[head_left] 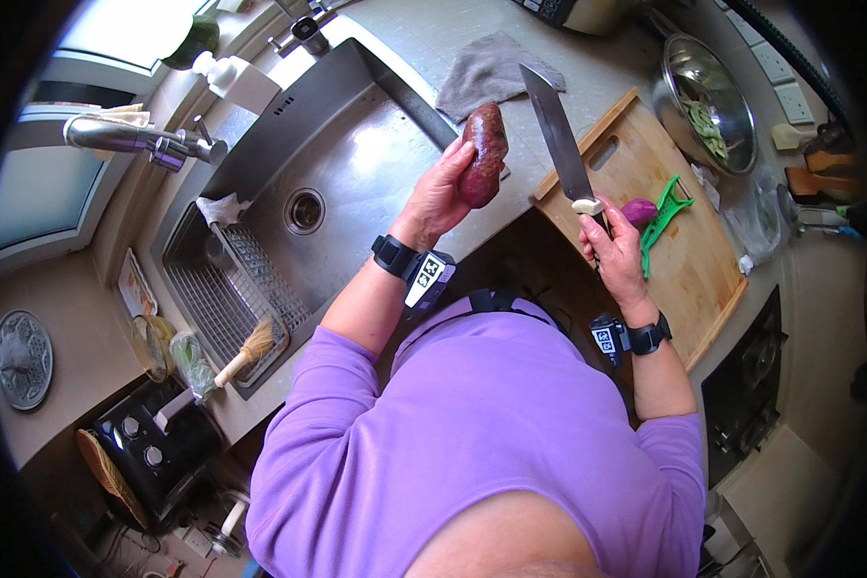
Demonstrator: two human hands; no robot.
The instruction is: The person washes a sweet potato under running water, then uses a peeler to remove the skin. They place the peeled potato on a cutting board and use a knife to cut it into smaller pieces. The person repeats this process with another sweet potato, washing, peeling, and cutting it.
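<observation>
My left hand (432,200) is closed round a reddish-purple sweet potato (485,152) with a wet-looking skin, held up between the sink and the cutting board. In my right hand (618,255) is the handle of a kitchen knife (561,137), its broad blade pointing up and away from me. The blade and the sweet potato are apart. Just beyond my right hand, a bright purple piece (639,211), perhaps peeled sweet potato, lies on the wooden cutting board (708,275), partly hidden. Beside it rests a green peeler (665,222).
The steel sink (395,144) is at the left, with a wire rack (231,279) and a brush (250,352). A grey cloth (496,72) lies behind the sweet potato. A metal bowl (740,106) with green leaves stands beyond the board, and a stove (751,380) at the right.
</observation>
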